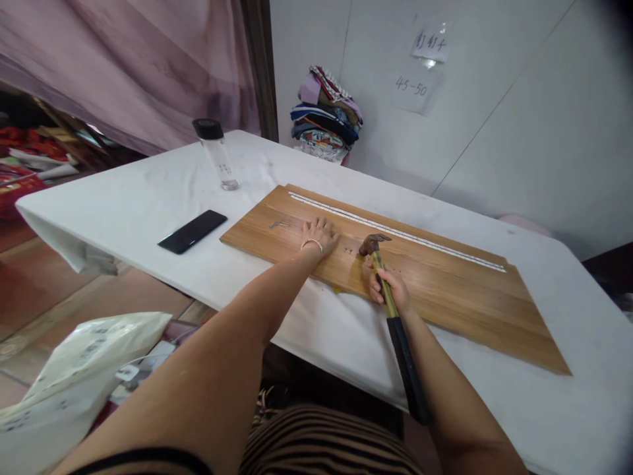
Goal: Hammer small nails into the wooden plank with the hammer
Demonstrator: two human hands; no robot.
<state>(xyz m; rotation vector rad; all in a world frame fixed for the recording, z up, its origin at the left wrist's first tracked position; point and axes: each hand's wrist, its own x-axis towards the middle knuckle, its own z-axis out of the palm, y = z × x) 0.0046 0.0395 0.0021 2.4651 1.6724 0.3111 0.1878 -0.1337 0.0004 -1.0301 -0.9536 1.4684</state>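
My right hand (395, 287) is wrapped round the shaft of a claw hammer (390, 298), above its black grip. The rusty hammer head is just over a wooden board (459, 297); whether it touches the wood I cannot tell. My left hand (319, 235), with a bangle at the wrist, lies flat on the board with its fingers stretched out. A few loose nails (279, 224) lie on the board left of that hand. Several small dark spots show in the wood near the hammer head. Two white strips (395, 231) run along the board's far side.
The board rests on a table with a white cloth (133, 191). Left of it are a black phone (192, 231) and a clear bottle (217, 158) with a dark lid. Folded clothes (326, 119) are stacked by the wall. A pale bag (93, 356) is at lower left.
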